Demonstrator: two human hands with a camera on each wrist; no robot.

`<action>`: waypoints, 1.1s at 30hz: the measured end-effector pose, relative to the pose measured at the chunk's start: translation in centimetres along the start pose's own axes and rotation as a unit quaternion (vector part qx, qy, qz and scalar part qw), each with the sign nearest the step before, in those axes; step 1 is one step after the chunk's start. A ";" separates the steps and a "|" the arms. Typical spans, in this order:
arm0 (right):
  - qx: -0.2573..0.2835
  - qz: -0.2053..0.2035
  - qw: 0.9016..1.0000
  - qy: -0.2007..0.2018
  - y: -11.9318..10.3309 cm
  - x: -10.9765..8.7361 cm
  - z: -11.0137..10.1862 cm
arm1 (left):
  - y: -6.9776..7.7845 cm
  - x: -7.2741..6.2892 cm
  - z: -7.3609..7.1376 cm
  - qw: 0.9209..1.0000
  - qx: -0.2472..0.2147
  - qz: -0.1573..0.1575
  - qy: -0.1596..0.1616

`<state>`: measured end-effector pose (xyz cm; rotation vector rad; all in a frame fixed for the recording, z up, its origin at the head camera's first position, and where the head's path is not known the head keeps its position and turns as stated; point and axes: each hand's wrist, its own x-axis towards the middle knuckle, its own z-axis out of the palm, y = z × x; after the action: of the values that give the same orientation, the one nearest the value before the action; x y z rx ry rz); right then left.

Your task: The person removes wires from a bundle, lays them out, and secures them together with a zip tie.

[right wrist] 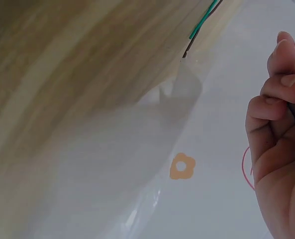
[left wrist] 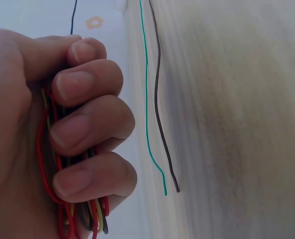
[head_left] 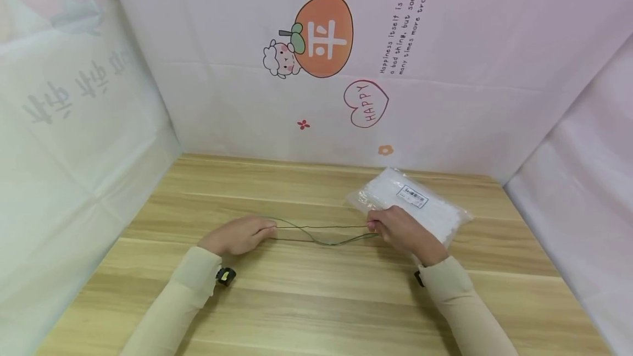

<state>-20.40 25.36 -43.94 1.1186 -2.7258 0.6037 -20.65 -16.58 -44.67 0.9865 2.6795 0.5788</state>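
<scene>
A bundle of red, yellow and dark wires (left wrist: 41, 159) is gripped in my left hand (head_left: 242, 235), whose fingers curl over it in the left wrist view. One thin dark wire (head_left: 331, 227) runs nearly straight from that hand to my right hand (head_left: 403, 232), which pinches it between thumb and fingertips. Near the stretched wire, a curving green wire (head_left: 328, 244) and a brown wire (head_left: 292, 239) show over the tabletop. Both the green wire (left wrist: 147, 89) and the brown wire (left wrist: 157, 89) show cut ends in the left wrist view.
A clear plastic bag of white contents (head_left: 437, 218) with a printed label (head_left: 412, 196) lies on the wooden table (head_left: 306, 301), partly behind my right hand. Printed white cloth (head_left: 237, 109) hangs at the table's back edge and at both sides.
</scene>
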 end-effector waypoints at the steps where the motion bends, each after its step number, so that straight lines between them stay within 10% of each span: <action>1: -0.001 -0.001 1.000 -0.003 0.0 0.0 0.0 | -0.1 -0.1 0.0 1.000 0.000 -0.001 -0.001; 33: 0.012 -0.012 1.000 -0.013 0.4 -0.4 -0.2 | -1.9 -2.9 -1.5 1.000 0.021 -0.006 0.018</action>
<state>-20.44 25.96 -43.96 1.1718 -2.7302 0.6231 -20.07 -20.23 -43.97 0.9794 2.7379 0.5438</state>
